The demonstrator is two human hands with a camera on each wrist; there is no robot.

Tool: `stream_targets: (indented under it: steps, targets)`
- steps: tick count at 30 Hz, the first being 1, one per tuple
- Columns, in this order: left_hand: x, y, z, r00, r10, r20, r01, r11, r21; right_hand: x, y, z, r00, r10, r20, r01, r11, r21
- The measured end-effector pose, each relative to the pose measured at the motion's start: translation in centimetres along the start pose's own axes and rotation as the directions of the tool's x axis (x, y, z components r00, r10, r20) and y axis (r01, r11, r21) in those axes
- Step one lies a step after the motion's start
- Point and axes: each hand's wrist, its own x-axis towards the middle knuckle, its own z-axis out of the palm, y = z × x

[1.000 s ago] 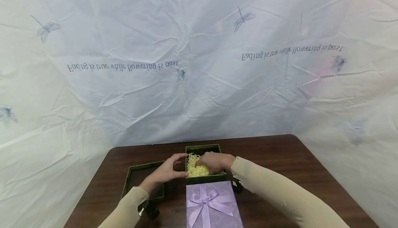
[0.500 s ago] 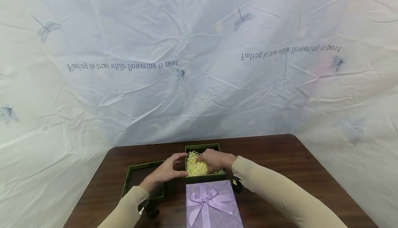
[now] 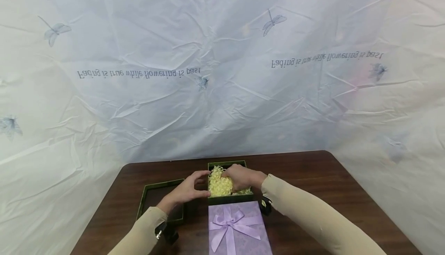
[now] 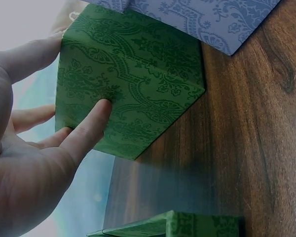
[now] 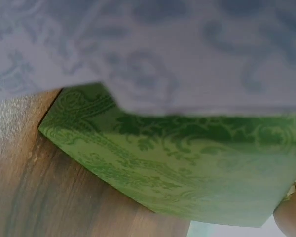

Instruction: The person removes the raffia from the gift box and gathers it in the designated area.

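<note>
In the head view a green patterned box (image 3: 231, 199) stands open near the back of the table, holding pale yellow shredded paper (image 3: 219, 187). My right hand (image 3: 241, 177) reaches in from the right with bent fingers gripping the shreds; its fingertips are hidden among them. Against the left wall of the box rest the outstretched fingertips of my left hand (image 3: 185, 190). The left wrist view has the thumb pressed on the green wall (image 4: 133, 84) and other fingers along its edge. Only a bit of my right hand (image 5: 292, 212) enters the right wrist view.
Right in front of the green box lies a lilac box (image 3: 240, 243) with a ribbon bow. A second green open tray or box (image 3: 160, 187) sits to the left, partly behind my left forearm. The brown wooden table (image 3: 313, 170) ends at a white printed sheet (image 3: 222, 92).
The right hand has risen slightly and shifted a little toward the back, and the yellow shreds now heap higher on the left side of the box. The left hand has barely moved.
</note>
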Motion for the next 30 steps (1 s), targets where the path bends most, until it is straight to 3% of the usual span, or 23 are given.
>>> stream_targets:
  steps: [6,22,30]
  targets:
    - [0.0,0.2,-0.1,1.0,-0.001,0.003,0.001,1.0,0.014,-0.5,-0.4,-0.4,0.999,0.046,-0.029,-0.045,0.999,0.028]
    - [-0.4,0.0,0.0,0.999,-0.049,0.015,0.049,0.999,0.002,-0.5,0.0,-1.0,0.995,-0.002,-0.098,0.008,0.998,0.063]
    - [-0.4,-0.2,-0.2,0.998,-0.063,0.013,0.063,0.998,-0.003,-0.5,0.2,-1.4,0.994,0.018,-0.108,-0.01,0.997,0.076]
